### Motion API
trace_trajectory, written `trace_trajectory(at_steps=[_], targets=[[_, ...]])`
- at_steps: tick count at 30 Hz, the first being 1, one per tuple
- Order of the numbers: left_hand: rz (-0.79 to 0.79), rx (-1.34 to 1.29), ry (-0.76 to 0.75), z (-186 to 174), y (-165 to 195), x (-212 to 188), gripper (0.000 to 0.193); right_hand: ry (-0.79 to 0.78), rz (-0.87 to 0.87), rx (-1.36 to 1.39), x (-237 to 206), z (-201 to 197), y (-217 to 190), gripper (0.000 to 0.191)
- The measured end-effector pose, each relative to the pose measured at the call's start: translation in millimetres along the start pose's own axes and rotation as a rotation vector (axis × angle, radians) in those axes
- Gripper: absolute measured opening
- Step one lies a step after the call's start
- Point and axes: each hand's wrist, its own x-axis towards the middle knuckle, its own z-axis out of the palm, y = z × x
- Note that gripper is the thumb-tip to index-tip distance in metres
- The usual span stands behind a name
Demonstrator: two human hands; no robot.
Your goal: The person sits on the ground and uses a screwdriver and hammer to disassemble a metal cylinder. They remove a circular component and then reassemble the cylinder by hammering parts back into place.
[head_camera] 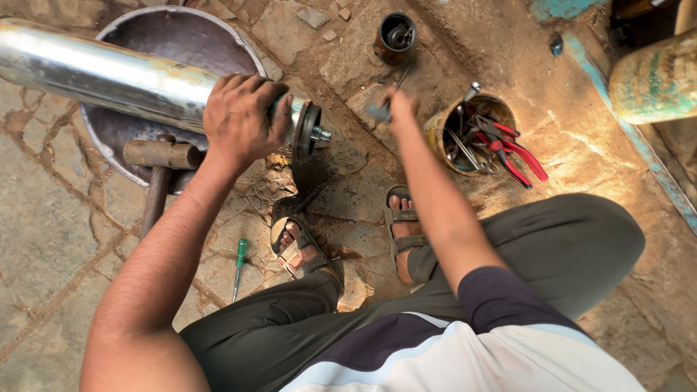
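Observation:
My left hand [239,116] grips the end of a long shiny metal cylinder [94,76] that lies across a round metal basin [181,36]. The cylinder's end carries a dark flange with a small bolt [312,131]. My right hand [398,105] is raised just right of that end and holds a thin metal tool [388,98], blurred, near a can of tools [472,134].
A hammer [160,163] rests against the basin's rim. A green-handled screwdriver [239,265] lies on the stone floor by my left foot. Red-handled pliers [512,149] stick out of the can. A small dark cup-shaped part [396,35] stands farther off; a faded green cylinder [657,76] lies at right.

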Motion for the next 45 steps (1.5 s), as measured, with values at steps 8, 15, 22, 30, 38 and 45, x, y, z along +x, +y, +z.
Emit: trace_trajectory(at_steps=[8,15,22,30,38,45], targets=[[0.022,0.005,0.008,-16,36,-18,0.039,-0.095,-0.184,0.167,-68,-62,71,0.045],[0.037,0.005,-0.009,-58,77,-61,0.034,-0.143,-0.177,-0.269,-144,-128,98,0.037],[-0.025,-0.051,0.025,-85,36,-86,0.042,-0.103,-0.73,-1.168,-174,-122,156,0.059],[-0.047,0.045,0.177,-84,-26,-86,0.033,-0.276,-0.689,-1.344,-150,-81,119,0.056],[-0.021,0.043,0.199,-85,-42,-69,0.031,-0.293,-0.85,-1.401,-142,-51,107,0.045],[-0.041,0.089,0.134,-89,-35,-73,0.035,-0.075,-0.621,-0.407,-177,-53,119,0.024]])
